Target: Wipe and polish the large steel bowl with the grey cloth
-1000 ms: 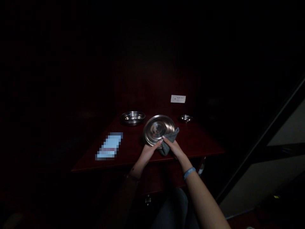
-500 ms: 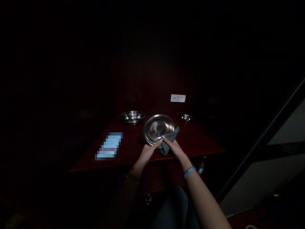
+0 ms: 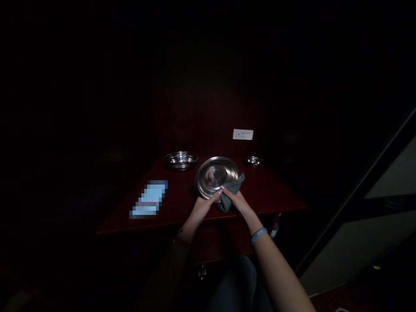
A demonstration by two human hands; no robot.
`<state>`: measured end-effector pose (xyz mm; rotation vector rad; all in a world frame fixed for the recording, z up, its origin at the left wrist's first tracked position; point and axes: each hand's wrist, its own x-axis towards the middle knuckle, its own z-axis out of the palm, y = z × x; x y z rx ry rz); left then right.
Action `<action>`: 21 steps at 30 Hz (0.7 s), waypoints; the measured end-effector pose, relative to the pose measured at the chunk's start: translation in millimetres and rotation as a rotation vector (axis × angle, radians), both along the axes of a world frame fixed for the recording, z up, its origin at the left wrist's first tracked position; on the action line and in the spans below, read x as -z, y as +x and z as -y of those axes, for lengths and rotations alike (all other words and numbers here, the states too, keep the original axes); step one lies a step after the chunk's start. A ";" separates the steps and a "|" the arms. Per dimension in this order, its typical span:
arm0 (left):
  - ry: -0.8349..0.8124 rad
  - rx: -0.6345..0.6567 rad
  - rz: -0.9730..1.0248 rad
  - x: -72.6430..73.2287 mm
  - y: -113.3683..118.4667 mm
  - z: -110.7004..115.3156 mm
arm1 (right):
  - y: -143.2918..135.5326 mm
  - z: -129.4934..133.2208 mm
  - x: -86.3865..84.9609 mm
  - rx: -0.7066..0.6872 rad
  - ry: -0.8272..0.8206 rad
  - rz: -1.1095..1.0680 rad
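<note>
A round, shiny steel plate (image 3: 214, 175) is tilted up above the table, its hollow side facing me. My left hand (image 3: 202, 209) grips its lower left rim, with the thumb laid over the edge and the fingers hidden behind. At the lower right rim, my right hand (image 3: 237, 201) is closed on a folded grey-green cloth (image 3: 234, 187), which wraps around the plate's edge. The right thumb presses the cloth against the plate's inner face, close to the left thumb.
Steel bowls (image 3: 181, 160), seemingly stacked, stand at the back left of the dark red table (image 3: 182, 208). A small steel bowl (image 3: 254, 161) is at the back right. A pixelated bright blue patch (image 3: 149, 199) lies left. The wall holds a white socket (image 3: 243, 134).
</note>
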<state>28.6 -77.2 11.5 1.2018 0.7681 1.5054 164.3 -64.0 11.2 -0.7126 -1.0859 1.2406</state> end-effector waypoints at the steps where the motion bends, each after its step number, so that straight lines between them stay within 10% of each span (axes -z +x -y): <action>1: 0.001 0.002 -0.004 -0.1 -0.1 0.3 | 0.1 -1.0 0.8 -0.009 0.001 -0.007; 21: -0.016 -0.103 0.011 13.5 -0.6 -17.2 | 0.7 -13.5 11.9 0.039 0.071 0.119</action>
